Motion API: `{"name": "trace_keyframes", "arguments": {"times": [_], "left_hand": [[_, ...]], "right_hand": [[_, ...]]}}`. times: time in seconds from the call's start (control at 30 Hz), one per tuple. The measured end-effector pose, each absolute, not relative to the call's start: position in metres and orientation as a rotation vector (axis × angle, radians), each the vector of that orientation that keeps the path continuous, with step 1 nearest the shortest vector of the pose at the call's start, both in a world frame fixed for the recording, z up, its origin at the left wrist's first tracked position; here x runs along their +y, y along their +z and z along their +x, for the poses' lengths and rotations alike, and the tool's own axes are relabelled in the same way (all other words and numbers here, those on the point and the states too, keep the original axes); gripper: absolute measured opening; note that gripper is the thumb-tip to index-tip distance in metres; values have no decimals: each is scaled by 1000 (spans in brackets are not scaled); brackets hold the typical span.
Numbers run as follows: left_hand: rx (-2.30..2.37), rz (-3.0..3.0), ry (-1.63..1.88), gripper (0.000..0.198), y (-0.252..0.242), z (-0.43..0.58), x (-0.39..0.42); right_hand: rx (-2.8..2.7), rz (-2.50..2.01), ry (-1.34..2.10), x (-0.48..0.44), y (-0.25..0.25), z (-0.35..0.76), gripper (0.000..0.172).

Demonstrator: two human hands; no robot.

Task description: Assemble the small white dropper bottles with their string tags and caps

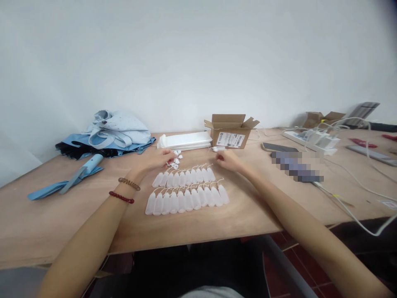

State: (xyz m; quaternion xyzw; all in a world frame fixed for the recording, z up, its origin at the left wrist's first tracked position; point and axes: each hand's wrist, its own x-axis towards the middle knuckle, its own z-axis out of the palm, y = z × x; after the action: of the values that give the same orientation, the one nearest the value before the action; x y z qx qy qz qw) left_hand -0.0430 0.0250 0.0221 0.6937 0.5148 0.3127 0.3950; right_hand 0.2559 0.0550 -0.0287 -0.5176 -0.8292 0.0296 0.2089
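My left hand [161,158] rests at the far side of two rows of tags, its fingers curled closed against a small cluster of white pieces [177,157], several of them lying at the fingertips. Across from it, my right hand [228,160] is closed in a pinch at a small white piece [218,148] with a thin string. Between my forearms lie frosted, translucent tags with cream strings: a back row [182,178] and a front row [186,200], laid side by side with strings pointing away from me. Exactly how the fingers grip is too small to see.
Behind the hands are a flat white stack [187,140] and an open cardboard box [231,134]. A folded blue umbrella [70,178] and a pale cloth bag [119,128] lie left. Phones [279,147], white cables and a power strip [313,140] occupy the right side.
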Motion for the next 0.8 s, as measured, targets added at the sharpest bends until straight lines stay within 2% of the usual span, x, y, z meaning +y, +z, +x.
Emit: {"name": "trace_keyframes", "arguments": {"times": [0.07,0.2,0.33,0.6,0.8], "left_hand": [[1159,1632,838,24,15,-33,25],[1019,1518,910,26,10,-20,19],[994,1470,948,29,13,-12,9],[939,1387,942,30,12,0,0],[1016,1425,1049,35,8,2,0]], "right_hand": [[-2377,-1353,245,39,-16,246,10],[-2467,-1319,597,18,1,231,23],[-2504,-1393,701,19,-2,228,24],[-2423,-1559,480,34,-22,230,30],[-2083,-1553,68,23,-19,217,25]]}}
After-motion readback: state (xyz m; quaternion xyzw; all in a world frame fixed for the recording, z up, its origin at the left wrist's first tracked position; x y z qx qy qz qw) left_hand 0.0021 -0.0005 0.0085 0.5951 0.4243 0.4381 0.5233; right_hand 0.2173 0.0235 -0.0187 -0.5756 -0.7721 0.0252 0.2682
